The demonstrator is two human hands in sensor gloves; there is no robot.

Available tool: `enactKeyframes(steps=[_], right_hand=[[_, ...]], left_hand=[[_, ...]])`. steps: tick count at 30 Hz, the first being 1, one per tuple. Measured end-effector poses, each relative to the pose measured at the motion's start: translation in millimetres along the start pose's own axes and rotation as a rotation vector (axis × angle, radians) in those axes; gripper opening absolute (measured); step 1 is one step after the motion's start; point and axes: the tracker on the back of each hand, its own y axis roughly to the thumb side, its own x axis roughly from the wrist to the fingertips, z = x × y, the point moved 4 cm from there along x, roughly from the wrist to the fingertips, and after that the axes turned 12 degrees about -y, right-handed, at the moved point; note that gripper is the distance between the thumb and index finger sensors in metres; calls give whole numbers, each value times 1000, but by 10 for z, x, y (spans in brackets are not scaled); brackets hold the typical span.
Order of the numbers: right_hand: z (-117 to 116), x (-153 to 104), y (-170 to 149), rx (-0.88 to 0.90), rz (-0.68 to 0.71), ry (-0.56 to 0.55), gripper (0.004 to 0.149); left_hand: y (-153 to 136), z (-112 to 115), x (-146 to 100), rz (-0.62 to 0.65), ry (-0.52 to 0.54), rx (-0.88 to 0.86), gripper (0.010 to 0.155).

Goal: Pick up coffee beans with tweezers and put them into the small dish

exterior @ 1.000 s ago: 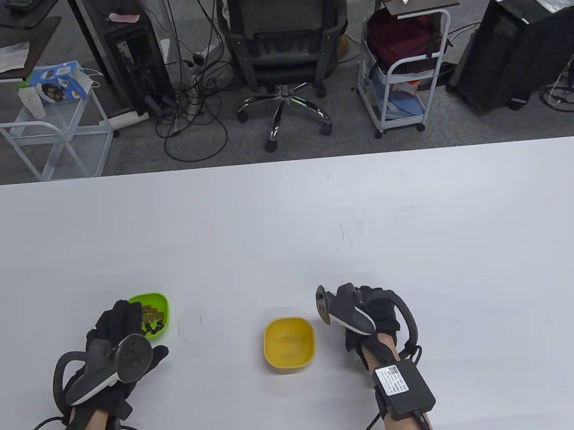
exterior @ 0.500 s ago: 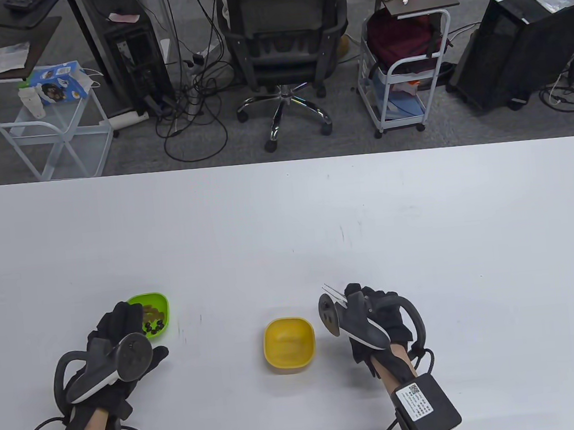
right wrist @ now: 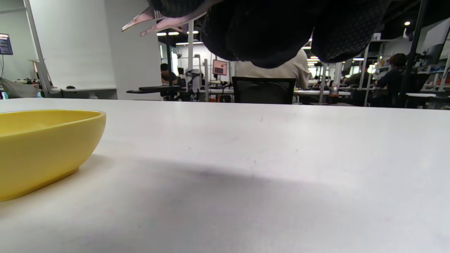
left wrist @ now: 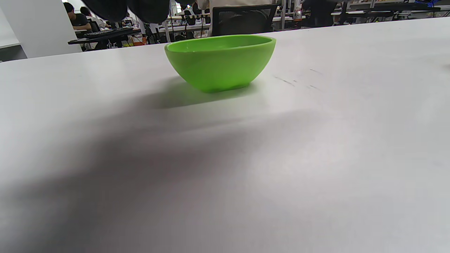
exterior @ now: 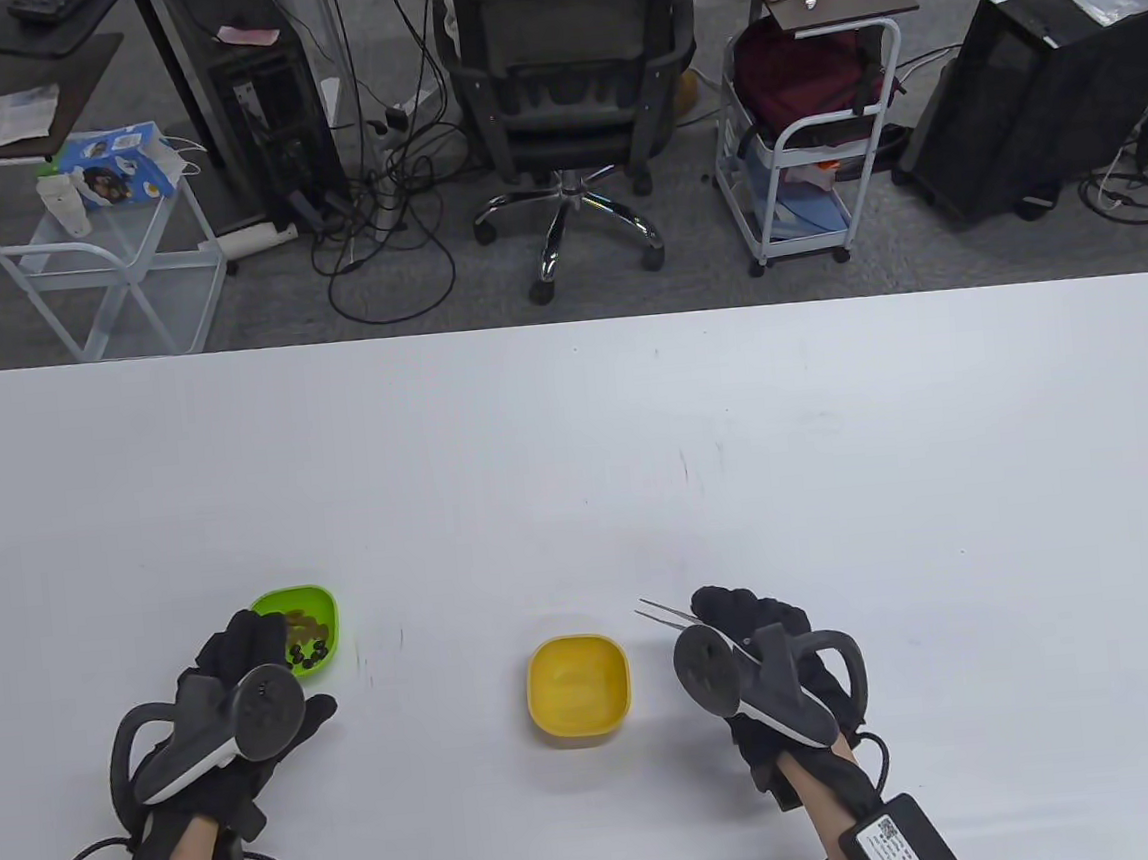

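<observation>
A green dish with dark coffee beans sits at the front left; it also shows in the left wrist view. My left hand rests just in front of it, fingers at its near rim, holding nothing that I can see. An empty yellow dish stands at the front centre and shows in the right wrist view. My right hand is right of the yellow dish and holds metal tweezers, tips apart and pointing left; they also show in the right wrist view.
The white table stretches far behind the dishes. An office chair, carts and computer towers stand beyond the far edge.
My right hand has moved back and to the right and has turned, so the tweezers now stick out to the left. The left hand and both dishes have stayed put.
</observation>
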Motion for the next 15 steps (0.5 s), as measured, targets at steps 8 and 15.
enactKeyframes(steps=[8, 15], right_hand=[[-6, -20, 11, 36, 16, 29, 51], [-12, -23, -39, 62, 4, 41, 51]], left_hand=[[-48, -4, 1, -1, -3, -32, 95], [-156, -21, 97, -36, -30, -65, 91]])
